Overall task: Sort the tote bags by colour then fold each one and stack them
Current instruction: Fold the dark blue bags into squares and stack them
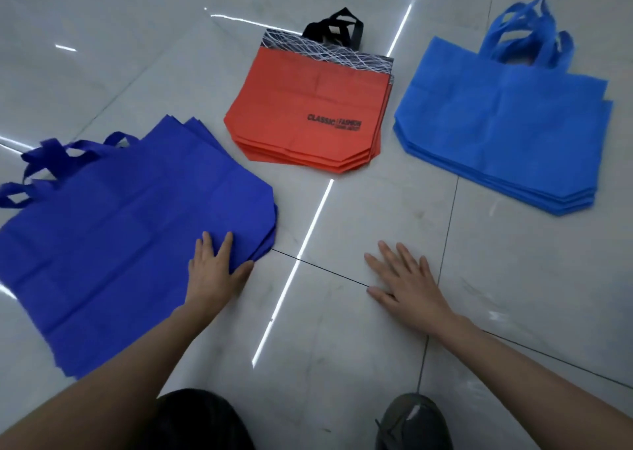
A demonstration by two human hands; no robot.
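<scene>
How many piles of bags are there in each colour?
dark blue pile: 1
red pile: 1
light blue pile: 1
Total: 3 piles

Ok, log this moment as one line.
sorted, unfolded | left hand rests on dark blue pile | right hand open, empty | red pile, light blue pile untouched

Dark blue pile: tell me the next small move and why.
Probably pinch up the topmost corner of the dark blue pile with the left hand, which rests flat on it: all three colours lie sorted but unfolded, and the right hand holds nothing.
</scene>
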